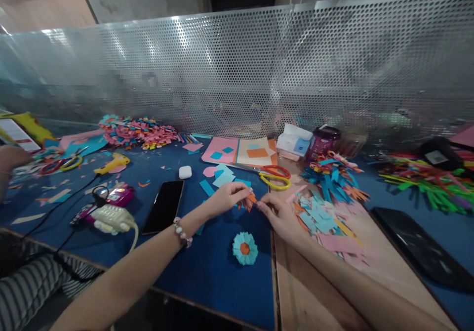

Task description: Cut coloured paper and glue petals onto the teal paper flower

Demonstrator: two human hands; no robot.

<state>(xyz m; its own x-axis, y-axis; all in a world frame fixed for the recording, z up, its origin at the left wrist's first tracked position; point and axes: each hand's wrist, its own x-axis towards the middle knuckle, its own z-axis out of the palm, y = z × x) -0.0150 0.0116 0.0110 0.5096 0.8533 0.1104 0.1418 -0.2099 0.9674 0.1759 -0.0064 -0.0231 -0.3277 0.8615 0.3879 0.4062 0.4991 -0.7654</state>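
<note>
Between my two hands is a small piece of orange paper (252, 198). My left hand (230, 197), with a bead bracelet at the wrist, pinches it from the left. From the right, the fingertips of my right hand (278, 213) close at its edge. A light blue paper flower (245, 248) with an orange centre lies flat on the blue table just below my hands. Loose blue paper pieces (223, 177) lie beyond my left hand. Scissors with red and yellow handles (274, 177) rest past my fingers.
A black phone (163, 207) and a white earbud case (185, 172) lie to the left, near a yellow glue gun (113, 164) and a power strip (111, 217). Cut paper strips (316, 215) lie at right. A perforated metal panel (237, 74) borders the back. Another person's arm (11, 163) shows at far left.
</note>
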